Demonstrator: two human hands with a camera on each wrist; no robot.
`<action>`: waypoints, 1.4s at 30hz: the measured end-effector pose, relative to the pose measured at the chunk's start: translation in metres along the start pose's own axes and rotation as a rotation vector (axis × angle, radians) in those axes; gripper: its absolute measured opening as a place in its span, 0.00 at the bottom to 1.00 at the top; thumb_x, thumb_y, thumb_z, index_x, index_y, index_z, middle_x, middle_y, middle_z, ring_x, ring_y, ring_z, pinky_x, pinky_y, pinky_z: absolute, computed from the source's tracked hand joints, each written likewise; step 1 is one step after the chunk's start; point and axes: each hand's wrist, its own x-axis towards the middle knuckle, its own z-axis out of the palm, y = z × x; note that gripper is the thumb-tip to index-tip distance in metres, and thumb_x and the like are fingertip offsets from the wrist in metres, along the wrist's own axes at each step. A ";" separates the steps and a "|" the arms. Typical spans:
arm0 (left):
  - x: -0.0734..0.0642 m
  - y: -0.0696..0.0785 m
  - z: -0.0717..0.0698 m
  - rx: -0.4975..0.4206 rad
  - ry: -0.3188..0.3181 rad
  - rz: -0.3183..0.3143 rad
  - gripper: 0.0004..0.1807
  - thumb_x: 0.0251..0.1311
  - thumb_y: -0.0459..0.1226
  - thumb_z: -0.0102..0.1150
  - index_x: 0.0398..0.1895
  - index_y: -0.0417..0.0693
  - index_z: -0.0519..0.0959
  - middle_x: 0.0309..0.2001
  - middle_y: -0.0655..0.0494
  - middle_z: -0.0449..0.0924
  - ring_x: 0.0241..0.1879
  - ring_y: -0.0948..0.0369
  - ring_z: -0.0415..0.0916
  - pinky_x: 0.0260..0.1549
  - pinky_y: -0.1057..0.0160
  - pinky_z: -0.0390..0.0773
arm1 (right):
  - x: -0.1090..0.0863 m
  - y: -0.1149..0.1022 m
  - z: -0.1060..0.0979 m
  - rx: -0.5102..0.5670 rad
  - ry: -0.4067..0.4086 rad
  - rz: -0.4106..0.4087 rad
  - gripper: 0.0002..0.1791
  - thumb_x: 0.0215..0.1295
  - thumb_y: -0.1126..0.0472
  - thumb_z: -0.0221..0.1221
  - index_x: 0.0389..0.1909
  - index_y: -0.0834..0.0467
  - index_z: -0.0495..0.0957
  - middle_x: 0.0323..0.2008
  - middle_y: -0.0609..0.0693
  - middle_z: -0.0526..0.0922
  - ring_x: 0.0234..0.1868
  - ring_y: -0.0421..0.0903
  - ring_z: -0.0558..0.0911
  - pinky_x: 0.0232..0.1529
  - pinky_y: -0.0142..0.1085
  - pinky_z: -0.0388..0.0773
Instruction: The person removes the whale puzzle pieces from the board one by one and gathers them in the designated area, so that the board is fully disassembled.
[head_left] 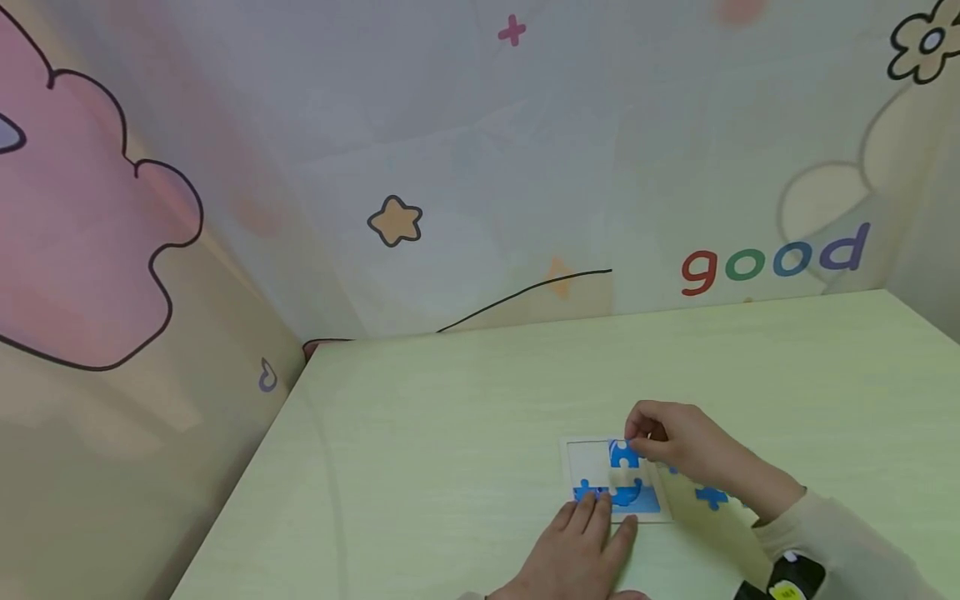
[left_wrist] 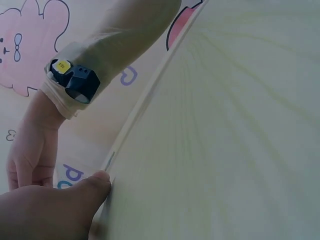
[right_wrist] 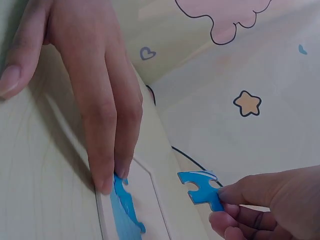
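Observation:
My right hand (head_left: 686, 437) pinches a blue puzzle piece (right_wrist: 200, 186) between thumb and fingers, above a white puzzle frame (head_left: 566, 467). The piece has knobs, notches and a pale streak. Joined blue pieces (head_left: 637, 502) line the near side of the frame; part of the white base (head_left: 588, 462) is bare. My left hand (head_left: 573, 546) lies palm down, its fingertips resting on the frame's near edge and the pieces there. In the left wrist view, the left thumb (left_wrist: 90, 192) shows in front, while the frame is mostly hidden.
Loose blue pieces (head_left: 711, 497) lie on the pale table (head_left: 450, 417) to the right of the frame, partly under my right forearm. Behind the table stands a printed wall (head_left: 487, 167). A small black camera (head_left: 797, 575) is strapped to my right wrist.

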 end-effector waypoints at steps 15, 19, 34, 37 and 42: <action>-0.002 0.003 -0.001 0.034 0.068 -0.027 0.40 0.66 0.68 0.15 0.73 0.61 0.56 0.73 0.53 0.56 0.73 0.58 0.55 0.67 0.62 0.64 | -0.018 0.027 -0.008 -0.044 -0.001 0.008 0.03 0.62 0.63 0.61 0.32 0.54 0.76 0.25 0.43 0.75 0.25 0.34 0.69 0.27 0.28 0.68; -0.003 0.003 -0.001 0.058 0.097 -0.039 0.40 0.66 0.67 0.16 0.72 0.60 0.59 0.72 0.53 0.59 0.72 0.58 0.58 0.66 0.62 0.65 | -0.022 0.033 -0.010 -0.045 -0.007 0.012 0.03 0.62 0.63 0.61 0.32 0.54 0.76 0.24 0.42 0.74 0.24 0.33 0.68 0.27 0.28 0.67; -0.003 0.002 -0.001 0.062 0.098 -0.061 0.41 0.66 0.68 0.18 0.73 0.56 0.59 0.72 0.54 0.60 0.72 0.60 0.58 0.66 0.63 0.65 | -0.028 0.050 -0.008 -0.075 -0.046 0.052 0.04 0.61 0.65 0.61 0.30 0.54 0.76 0.23 0.42 0.74 0.25 0.33 0.68 0.28 0.28 0.66; -0.003 0.003 0.001 0.089 0.122 -0.060 0.42 0.66 0.68 0.19 0.72 0.55 0.60 0.71 0.55 0.61 0.71 0.60 0.59 0.65 0.63 0.65 | -0.026 0.051 -0.006 -0.084 -0.048 0.065 0.04 0.61 0.65 0.61 0.30 0.55 0.76 0.24 0.43 0.74 0.26 0.35 0.68 0.28 0.28 0.66; -0.004 0.003 0.004 0.134 0.180 -0.062 0.42 0.66 0.68 0.22 0.70 0.53 0.63 0.69 0.56 0.64 0.69 0.60 0.62 0.64 0.64 0.66 | -0.025 0.050 -0.002 -0.116 -0.049 0.094 0.05 0.60 0.65 0.62 0.29 0.55 0.76 0.22 0.43 0.73 0.25 0.37 0.67 0.27 0.28 0.64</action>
